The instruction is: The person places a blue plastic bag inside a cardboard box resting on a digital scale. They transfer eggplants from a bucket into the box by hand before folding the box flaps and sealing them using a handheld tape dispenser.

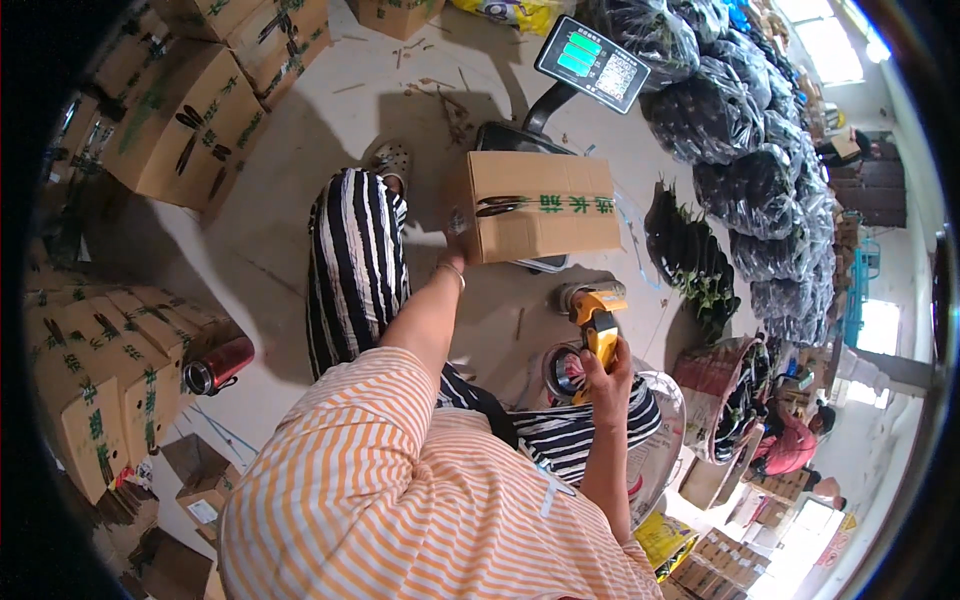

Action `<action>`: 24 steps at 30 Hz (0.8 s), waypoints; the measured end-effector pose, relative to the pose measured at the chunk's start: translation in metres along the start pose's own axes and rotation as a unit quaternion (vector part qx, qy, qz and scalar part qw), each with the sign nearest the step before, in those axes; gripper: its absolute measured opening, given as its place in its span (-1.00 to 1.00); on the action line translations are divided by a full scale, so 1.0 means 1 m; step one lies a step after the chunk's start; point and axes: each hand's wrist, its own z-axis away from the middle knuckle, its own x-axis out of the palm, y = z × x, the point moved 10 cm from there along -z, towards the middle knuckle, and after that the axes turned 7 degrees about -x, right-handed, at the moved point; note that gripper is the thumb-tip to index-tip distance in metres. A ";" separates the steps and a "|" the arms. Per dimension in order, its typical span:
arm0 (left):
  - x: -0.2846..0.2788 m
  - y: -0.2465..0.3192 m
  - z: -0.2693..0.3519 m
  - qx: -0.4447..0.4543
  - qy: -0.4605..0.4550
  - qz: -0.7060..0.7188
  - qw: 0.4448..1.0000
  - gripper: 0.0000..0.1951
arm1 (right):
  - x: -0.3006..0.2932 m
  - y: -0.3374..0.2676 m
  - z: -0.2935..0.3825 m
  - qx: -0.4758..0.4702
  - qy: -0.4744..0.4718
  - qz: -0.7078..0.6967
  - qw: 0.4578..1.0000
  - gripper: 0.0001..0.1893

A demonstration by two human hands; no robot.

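A closed cardboard box [555, 206], printed with green writing and dark eggplant pictures, lies on the platform of an electronic scale [551, 262]. My left hand [456, 251] is against the box's left end, with a bracelet at the wrist; its fingers are blurred and partly hidden. Held in my right hand [611, 379] is a yellow and black tape dispenser [601, 334], raised to the right of my body, apart from the box. A roll of tape [559, 373] shows beside the dispenser. Above the box, the scale's display [592, 64] is lit green on a bent post.
Printed boxes [184, 127] are stacked at left, near a red thermos [219, 365]. Loose eggplants [690, 259] lie on the floor before bagged eggplants [705, 112]. A full sack [720, 397] stands at right. A person in red [787, 442] is farther off. Plant scraps litter the floor.
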 end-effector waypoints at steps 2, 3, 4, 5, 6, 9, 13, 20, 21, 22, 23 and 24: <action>-0.020 -0.041 0.013 -0.047 0.060 -0.132 0.988 -0.44 | 0.005 0.008 -0.002 -0.041 -0.017 0.016 0.999 -0.46; -0.012 -0.063 0.025 -0.078 0.069 -0.203 0.974 -0.45 | 0.004 0.007 -0.001 -0.078 -0.022 0.034 0.996 -0.46; -0.008 -0.084 0.042 -0.110 0.068 -0.242 0.962 -0.47 | 0.009 0.009 0.001 -0.060 -0.038 0.026 0.997 -0.42; 0.017 -0.100 0.066 -0.151 0.045 -0.258 0.953 -0.49 | 0.007 0.009 0.005 -0.058 -0.032 0.022 0.998 -0.42; 0.036 -0.110 0.093 -0.189 0.005 -0.233 0.954 -0.51 | 0.005 -0.001 0.009 -0.093 -0.015 0.085 0.992 -0.39; 0.137 -0.073 0.237 -0.262 -0.190 -0.174 0.930 -0.58 | -0.008 -0.002 0.021 -0.103 0.025 0.178 0.978 -0.31; 0.181 -0.035 0.304 -0.247 -0.346 -0.180 0.887 -0.63 | -0.014 -0.003 0.035 -0.121 0.048 0.251 0.959 -0.31; 0.182 -0.024 0.302 -0.065 -0.373 -0.303 0.875 -0.79 | -0.008 0.024 0.045 -0.112 0.059 0.081 0.989 -0.32; 0.186 -0.027 0.303 -0.077 -0.368 -0.277 0.884 -0.83 | -0.011 0.038 0.042 -0.152 0.057 0.086 0.983 -0.32; 0.186 -0.027 0.306 -0.105 -0.370 -0.272 0.882 -0.85 | -0.007 0.011 0.048 -0.145 0.042 0.164 0.975 -0.32; 0.186 -0.024 0.315 -0.135 -0.348 -0.234 0.898 -0.85 | -0.007 0.015 0.048 -0.158 0.037 0.153 0.975 -0.30; 0.182 -0.023 0.309 -0.132 -0.339 -0.241 0.900 -0.85 | -0.002 0.013 0.046 -0.171 0.031 0.177 0.969 -0.24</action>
